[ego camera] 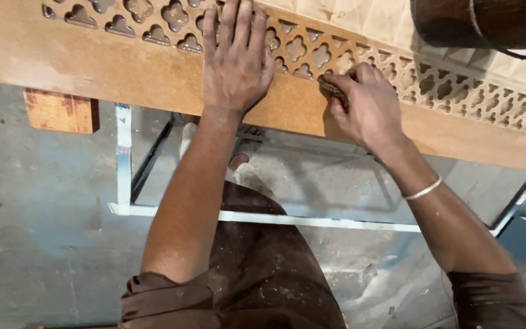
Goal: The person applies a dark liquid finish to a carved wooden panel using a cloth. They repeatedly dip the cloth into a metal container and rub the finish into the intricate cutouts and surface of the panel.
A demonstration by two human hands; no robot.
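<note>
We are sanding the pierced edge of a long fibreboard lattice panel (171,79), which is lying flat across a metal frame (123,158) with a wooden block (62,111) under its near edge at the left. The panel is running from the upper left down toward the right, with its plain solid band nearest us and rows of quatrefoil and teardrop cut-outs (318,55) beyond it.

Our left hand (235,58) is lying open and flat, fingers spread over the cut-outs, palm on the solid band; it is grasping nothing, only pressing the panel down. Our right hand (363,103) is clenched around a small folded piece of sandpaper (333,88), pinching it between thumb and forefingers, with its tip touching the rim of a cut-out just beside the left hand. A thin bangle (422,190) is sitting on that wrist.

We are judging the step in hand to be smoothing the inner edges of the openings one by one, somewhere mid-panel: many cut-outs are lying to either side. The next move is calling, in our view, for short, light strokes inside the small opening, with the left hand holding firm so the board is not sliding on its frame.

A dark rounded wooden piece (482,24) is sitting at the upper right, apart from both hands. The dusty concrete floor (38,231) is showing below.
</note>
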